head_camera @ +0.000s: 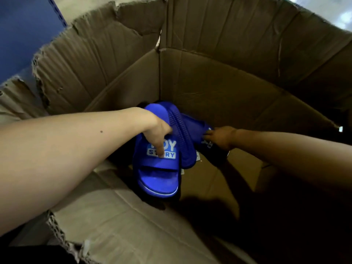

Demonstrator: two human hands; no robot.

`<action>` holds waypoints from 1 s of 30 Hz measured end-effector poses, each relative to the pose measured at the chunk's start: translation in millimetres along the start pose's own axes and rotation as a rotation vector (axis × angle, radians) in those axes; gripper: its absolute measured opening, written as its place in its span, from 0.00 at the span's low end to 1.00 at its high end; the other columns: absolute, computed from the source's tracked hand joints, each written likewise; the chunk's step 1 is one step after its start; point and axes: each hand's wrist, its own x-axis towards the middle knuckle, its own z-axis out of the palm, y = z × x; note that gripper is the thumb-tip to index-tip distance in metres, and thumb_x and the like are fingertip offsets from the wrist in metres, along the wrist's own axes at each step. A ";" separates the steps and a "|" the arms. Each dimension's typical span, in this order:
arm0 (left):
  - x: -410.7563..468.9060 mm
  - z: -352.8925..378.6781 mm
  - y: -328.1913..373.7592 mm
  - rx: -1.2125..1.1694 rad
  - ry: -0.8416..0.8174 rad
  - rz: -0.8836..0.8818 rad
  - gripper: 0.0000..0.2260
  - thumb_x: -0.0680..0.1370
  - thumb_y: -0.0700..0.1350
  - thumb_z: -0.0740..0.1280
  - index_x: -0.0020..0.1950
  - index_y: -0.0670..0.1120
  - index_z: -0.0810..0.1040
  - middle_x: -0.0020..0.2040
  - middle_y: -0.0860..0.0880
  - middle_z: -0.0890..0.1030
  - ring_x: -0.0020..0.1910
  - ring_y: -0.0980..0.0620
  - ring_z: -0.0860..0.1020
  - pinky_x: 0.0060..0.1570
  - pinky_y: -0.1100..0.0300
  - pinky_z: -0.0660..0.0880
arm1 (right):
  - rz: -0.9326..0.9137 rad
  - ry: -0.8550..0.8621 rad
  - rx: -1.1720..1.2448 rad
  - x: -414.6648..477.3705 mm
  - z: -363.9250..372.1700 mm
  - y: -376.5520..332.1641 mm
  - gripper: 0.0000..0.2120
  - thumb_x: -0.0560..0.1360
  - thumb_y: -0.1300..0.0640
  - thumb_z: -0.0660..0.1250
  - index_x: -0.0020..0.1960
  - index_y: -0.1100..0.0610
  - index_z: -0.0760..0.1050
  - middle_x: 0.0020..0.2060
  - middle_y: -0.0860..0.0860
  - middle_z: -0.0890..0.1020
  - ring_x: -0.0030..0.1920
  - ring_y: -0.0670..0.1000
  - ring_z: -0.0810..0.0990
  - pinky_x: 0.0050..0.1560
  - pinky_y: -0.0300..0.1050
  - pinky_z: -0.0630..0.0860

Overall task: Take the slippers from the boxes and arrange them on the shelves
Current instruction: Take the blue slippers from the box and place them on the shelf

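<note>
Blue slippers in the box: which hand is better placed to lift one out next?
Left. The left hand grips the Toy Story slipper, with a ribbed-sole slipper against it. The right hand only reaches a third slipper deeper in the box; whether it holds it is unclear.

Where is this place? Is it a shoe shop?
Probably a shop's stockroom, though I can't be sure. A big torn cardboard box holds several matching blue slippers with Toy Story straps, like new stock, and what looks like a blue metal shelf post stands beyond the box.
</note>
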 end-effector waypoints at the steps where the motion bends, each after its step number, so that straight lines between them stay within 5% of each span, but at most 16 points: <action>1: -1.0 -2.3 -0.2 0.006 0.003 0.011 0.35 0.73 0.53 0.69 0.74 0.45 0.58 0.72 0.46 0.65 0.69 0.46 0.66 0.64 0.58 0.64 | 0.024 -0.004 0.037 7.7 -3.0 -4.1 0.32 0.78 0.61 0.59 0.76 0.50 0.47 0.76 0.51 0.50 0.68 0.58 0.68 0.61 0.50 0.71; 8: -0.6 -8.3 -10.7 0.036 0.074 -0.012 0.32 0.75 0.52 0.67 0.75 0.45 0.58 0.71 0.44 0.67 0.68 0.45 0.67 0.63 0.58 0.65 | 0.117 -0.198 0.081 44.1 7.2 -9.4 0.40 0.77 0.61 0.62 0.76 0.48 0.36 0.77 0.53 0.42 0.75 0.60 0.56 0.70 0.56 0.64; 14: 0.6 -15.3 -14.3 0.015 0.134 0.006 0.30 0.76 0.53 0.67 0.73 0.44 0.61 0.71 0.44 0.67 0.68 0.45 0.67 0.63 0.58 0.65 | 0.084 -0.004 -0.131 48.6 0.4 -18.0 0.28 0.76 0.53 0.64 0.74 0.52 0.58 0.71 0.52 0.61 0.71 0.58 0.59 0.65 0.54 0.66; 20: 2.5 -18.2 -14.9 -0.035 0.142 0.055 0.29 0.75 0.53 0.67 0.73 0.46 0.62 0.71 0.45 0.68 0.68 0.46 0.68 0.64 0.57 0.65 | 0.028 0.129 -0.159 23.4 -7.1 -0.2 0.22 0.79 0.48 0.57 0.70 0.55 0.65 0.69 0.53 0.68 0.72 0.56 0.59 0.73 0.56 0.48; 23: 5.1 -23.9 -13.6 -0.051 0.147 0.073 0.29 0.74 0.54 0.68 0.72 0.46 0.64 0.69 0.46 0.70 0.67 0.46 0.69 0.65 0.55 0.67 | 0.015 0.171 -0.013 -2.0 -20.6 5.6 0.21 0.77 0.47 0.59 0.65 0.57 0.69 0.61 0.56 0.75 0.65 0.56 0.69 0.73 0.55 0.52; 26: 2.3 -28.8 -13.6 -0.035 0.178 0.065 0.36 0.71 0.58 0.70 0.73 0.47 0.60 0.70 0.47 0.68 0.68 0.45 0.67 0.67 0.53 0.65 | 0.000 0.234 0.358 -33.6 -40.2 -1.2 0.18 0.77 0.49 0.62 0.61 0.59 0.67 0.55 0.58 0.78 0.54 0.56 0.77 0.51 0.47 0.72; 30: -9.8 -36.0 -9.1 0.162 0.314 0.029 0.42 0.63 0.65 0.72 0.70 0.48 0.60 0.66 0.46 0.71 0.66 0.43 0.67 0.64 0.46 0.59 | -0.047 0.407 0.832 -83.0 -58.2 -6.0 0.24 0.73 0.54 0.70 0.64 0.55 0.62 0.52 0.56 0.77 0.47 0.49 0.77 0.42 0.40 0.74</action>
